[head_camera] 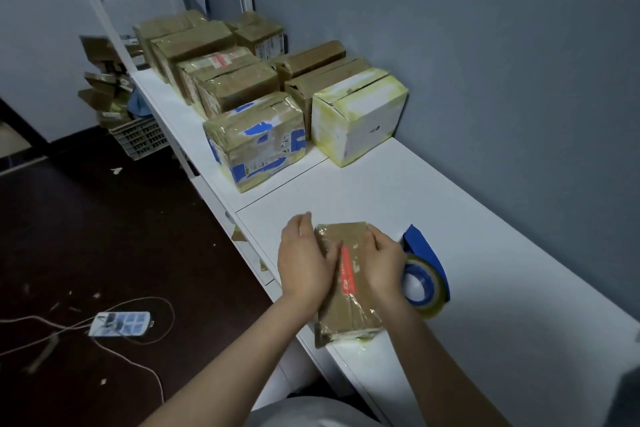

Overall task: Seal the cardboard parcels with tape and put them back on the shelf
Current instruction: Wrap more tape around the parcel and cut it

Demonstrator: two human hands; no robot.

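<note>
Cardboard parcel (346, 308) lies flat near the front edge of the white shelf (502, 236), glossy with clear tape, with a red strip on top. Left hand (304, 263) is pressed against its left side, fingers straight and thumb on top. Right hand (384, 260) is on top, fingers curled over the far right edge, gripping. Blue tape dispenser (424, 274) sits just right of the parcel. Taped boxes (256, 139) stand in two rows farther along.

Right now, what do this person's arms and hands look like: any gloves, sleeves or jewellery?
Both the left hand and the right hand are bare, no gloves. The forearms are uncovered down to the frame's edge, with no sleeve, watch or ring visible. A pale grey garment shows at the bottom edge.
</note>
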